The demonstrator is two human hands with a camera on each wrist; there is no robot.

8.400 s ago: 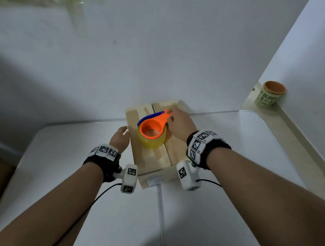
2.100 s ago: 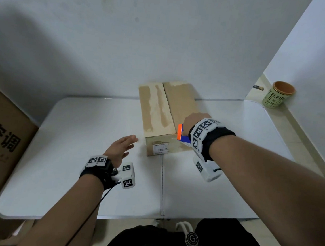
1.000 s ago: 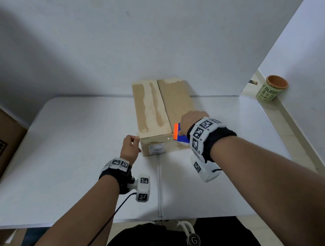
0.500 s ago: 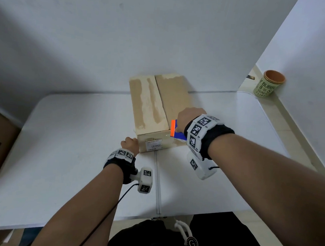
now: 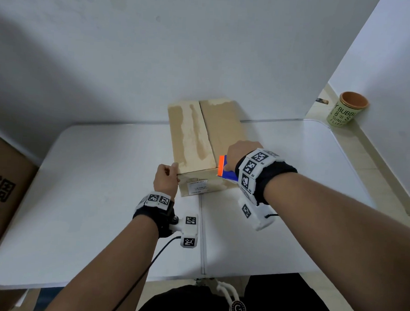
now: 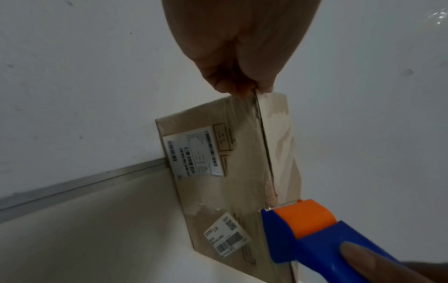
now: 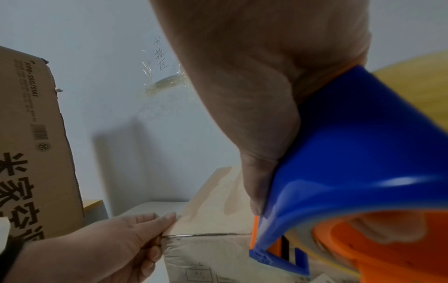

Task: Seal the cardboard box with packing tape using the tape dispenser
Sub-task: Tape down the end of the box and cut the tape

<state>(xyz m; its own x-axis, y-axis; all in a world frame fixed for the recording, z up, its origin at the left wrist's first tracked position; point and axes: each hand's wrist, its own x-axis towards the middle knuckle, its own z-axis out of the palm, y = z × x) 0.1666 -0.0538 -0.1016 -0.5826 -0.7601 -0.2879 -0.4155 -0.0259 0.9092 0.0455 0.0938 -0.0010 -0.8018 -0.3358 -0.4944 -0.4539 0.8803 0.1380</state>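
A long cardboard box (image 5: pixel 224 130) lies on the white table (image 5: pixel 90 197), its far end against the wall; the two top flaps meet in a centre seam. My left hand (image 5: pixel 173 169) pinches the box's near left top corner, thumb on the flap, as the right wrist view shows the left hand (image 7: pixel 135 235). My right hand (image 5: pixel 239 154) grips the blue and orange tape dispenser (image 5: pixel 224 170), which sits at the near top edge by the seam. In the left wrist view the dispenser (image 6: pixel 303 226) has its toothed edge against the box (image 6: pixel 218 153).
A large brown printed carton (image 5: pixel 2 187) stands off the table's left side. A green paper cup (image 5: pixel 346 110) stands on the floor at the far right. White walls close off the back and right. The table has a centre join (image 5: pixel 201 238).
My left hand has gone forward from above the table to the box's near left corner and taken hold of it. The right hand still holds the dispenser at the near edge.
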